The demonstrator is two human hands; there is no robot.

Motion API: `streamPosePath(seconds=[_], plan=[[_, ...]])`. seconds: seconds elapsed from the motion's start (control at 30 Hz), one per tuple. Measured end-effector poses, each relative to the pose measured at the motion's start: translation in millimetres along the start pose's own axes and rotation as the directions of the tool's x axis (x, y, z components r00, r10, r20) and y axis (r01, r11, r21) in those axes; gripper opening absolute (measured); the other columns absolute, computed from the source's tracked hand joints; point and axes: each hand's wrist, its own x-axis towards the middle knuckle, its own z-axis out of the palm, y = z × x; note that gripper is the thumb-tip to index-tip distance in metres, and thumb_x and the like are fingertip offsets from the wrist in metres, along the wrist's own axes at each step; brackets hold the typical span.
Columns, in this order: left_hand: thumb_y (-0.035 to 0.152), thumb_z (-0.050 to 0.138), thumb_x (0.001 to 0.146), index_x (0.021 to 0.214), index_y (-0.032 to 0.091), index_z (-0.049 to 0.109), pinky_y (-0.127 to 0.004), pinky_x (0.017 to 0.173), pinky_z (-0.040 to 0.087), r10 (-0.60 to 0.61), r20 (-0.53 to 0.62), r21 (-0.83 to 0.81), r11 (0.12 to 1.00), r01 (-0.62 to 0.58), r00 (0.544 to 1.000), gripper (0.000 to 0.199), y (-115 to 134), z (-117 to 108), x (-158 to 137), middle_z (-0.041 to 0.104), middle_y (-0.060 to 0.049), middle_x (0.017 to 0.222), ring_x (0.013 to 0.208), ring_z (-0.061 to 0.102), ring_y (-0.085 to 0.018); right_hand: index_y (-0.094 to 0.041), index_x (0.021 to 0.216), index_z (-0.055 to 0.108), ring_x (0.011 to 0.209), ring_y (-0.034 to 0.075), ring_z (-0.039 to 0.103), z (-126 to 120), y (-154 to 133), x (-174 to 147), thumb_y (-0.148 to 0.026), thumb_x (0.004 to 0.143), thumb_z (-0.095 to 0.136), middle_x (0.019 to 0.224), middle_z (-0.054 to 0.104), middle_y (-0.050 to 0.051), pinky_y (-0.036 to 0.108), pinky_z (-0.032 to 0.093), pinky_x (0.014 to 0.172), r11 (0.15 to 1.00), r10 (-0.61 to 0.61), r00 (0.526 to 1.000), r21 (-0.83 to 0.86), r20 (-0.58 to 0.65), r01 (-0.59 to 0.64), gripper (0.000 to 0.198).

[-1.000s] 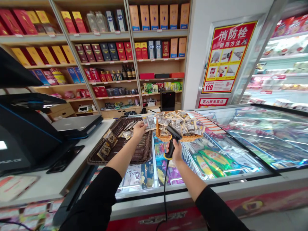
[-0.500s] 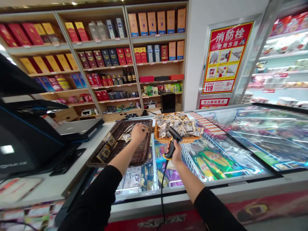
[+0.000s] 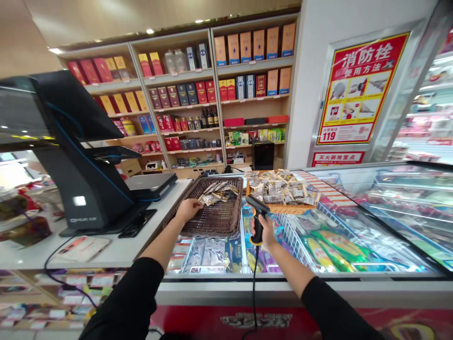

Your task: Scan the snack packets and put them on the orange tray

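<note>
In the head view my left hand [image 3: 190, 209] is at the left side of a dark brown wicker basket [image 3: 221, 224]. Its fingers are closed, and the fingertips meet the edge of a small packet beside a loose pile of small packets [image 3: 217, 192]. My right hand [image 3: 267, 231] grips the handle of a black and yellow barcode scanner [image 3: 259, 222], whose head points up and to the left. Right behind the scanner, a light orange basket [image 3: 288, 208] is heaped with similar small packets [image 3: 279, 186].
Both baskets rest on a glass-topped freezer [image 3: 354, 278]. To the left stand a black checkout terminal [image 3: 88, 189] and a flat scale [image 3: 150, 184] on a white counter [image 3: 116, 255]. The scanner's cable [image 3: 255, 288] hangs down the front. Shelves of boxes [image 3: 184, 94] line the back.
The view has shifted, so the scene sits further right. My left hand has moved to the basket's left side. Packets that lay there no longer show, and the pile farther back looks larger.
</note>
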Motion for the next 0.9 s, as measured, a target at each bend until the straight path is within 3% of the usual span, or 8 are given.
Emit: streamPosePath(seconds=[0.1, 0.23, 0.4, 0.5, 0.6, 0.73, 0.83, 0.9], plan=[[0.044, 0.073, 0.064, 0.055, 0.022, 0.064, -0.032, 0.084, 0.044, 0.013, 0.179, 0.234, 0.971, -0.056, 0.984, 0.025, -1, 17, 4, 0.069, -0.01, 0.07, 0.087, 0.066, -0.028, -0.021, 0.094, 0.049, 0.035, 0.009, 0.046, -3, 1, 1, -0.058, 0.074, 0.063, 0.055, 0.054, -0.007, 0.022, 0.034, 0.036, 1.0, -0.007, 1.0, -0.003, -0.023, 0.007, 0.045], [0.044, 0.077, 0.058, 0.073, 0.014, 0.066, -0.04, 0.089, 0.044, -0.137, -0.02, 0.44, 0.888, 0.132, 0.99, 0.035, -4, 29, 12, 0.068, -0.024, 0.099, 0.108, 0.06, -0.038, -0.021, 0.091, 0.049, 0.035, 0.01, 0.044, -3, 1, 3, -0.059, 0.072, 0.065, 0.054, 0.054, -0.006, 0.022, 0.034, 0.035, 1.0, 0.012, 0.999, -0.015, -0.033, -0.012, 0.046], [0.031, 0.088, 0.036, 0.065, 0.016, 0.058, -0.049, 0.094, 0.041, -0.266, 0.008, 0.413, 0.879, 0.239, 0.964, 0.044, -4, 42, 20, 0.067, -0.025, 0.099, 0.118, 0.051, -0.046, -0.021, 0.09, 0.049, 0.035, 0.011, 0.045, -3, 3, 5, -0.061, 0.071, 0.065, 0.053, 0.053, -0.006, 0.023, 0.034, 0.034, 0.999, 0.04, 0.998, -0.03, -0.04, -0.041, 0.047], [0.021, 0.09, 0.031, 0.076, 0.015, 0.057, -0.048, 0.091, 0.045, -0.314, -0.107, 0.223, 0.917, 0.33, 0.944, 0.055, -5, 46, 19, 0.067, -0.022, 0.099, 0.115, 0.054, -0.044, -0.023, 0.085, 0.046, 0.035, 0.011, 0.045, -3, 4, 6, -0.061, 0.072, 0.064, 0.054, 0.054, -0.006, 0.023, 0.035, 0.034, 0.998, 0.05, 0.998, -0.033, -0.037, -0.051, 0.044], [0.013, 0.086, 0.04, 0.086, 0.015, 0.058, -0.04, 0.079, 0.052, -0.318, -0.105, -0.214, 0.933, 0.291, 0.942, 0.054, 0, 44, 16, 0.069, -0.014, 0.09, 0.094, 0.065, -0.032, -0.023, 0.083, 0.045, 0.034, 0.011, 0.045, 0, 3, 5, -0.06, 0.073, 0.063, 0.053, 0.053, -0.006, 0.023, 0.034, 0.034, 0.998, 0.041, 0.999, -0.041, -0.025, -0.042, 0.042], [0.015, 0.082, 0.051, 0.083, 0.013, 0.063, -0.031, 0.07, 0.054, -0.209, 0.006, -0.686, 0.71, 0.156, 0.978, 0.037, 29, 46, 13, 0.07, -0.009, 0.084, 0.077, 0.068, -0.021, -0.023, 0.085, 0.045, 0.034, 0.011, 0.045, 1, -3, 2, -0.058, 0.076, 0.061, 0.053, 0.053, -0.007, 0.023, 0.034, 0.035, 0.991, -0.017, 1.0, -0.13, 0.009, 0.018, 0.04], [0.022, 0.083, 0.055, 0.087, 0.013, 0.067, -0.03, 0.07, 0.054, -0.113, 0.07, -0.816, 0.565, 0.122, 0.991, 0.036, 54, 59, 9, 0.071, -0.009, 0.088, 0.078, 0.068, -0.019, -0.022, 0.085, 0.048, 0.034, 0.011, 0.045, -3, -13, -2, -0.054, 0.079, 0.059, 0.051, 0.052, -0.007, 0.023, 0.035, 0.036, 0.942, -0.079, 0.991, -0.316, 0.106, 0.109, 0.035], [0.031, 0.081, 0.059, 0.094, 0.015, 0.068, -0.029, 0.067, 0.054, -0.069, 0.092, -0.815, 0.568, 0.115, 0.993, 0.041, 63, 71, 5, 0.072, -0.008, 0.088, 0.076, 0.068, -0.018, -0.021, 0.082, 0.05, 0.034, 0.011, 0.045, -7, -21, -4, -0.05, 0.081, 0.058, 0.05, 0.051, -0.006, 0.024, 0.036, 0.037, 0.871, -0.102, 0.981, -0.461, 0.168, 0.169, 0.03]])
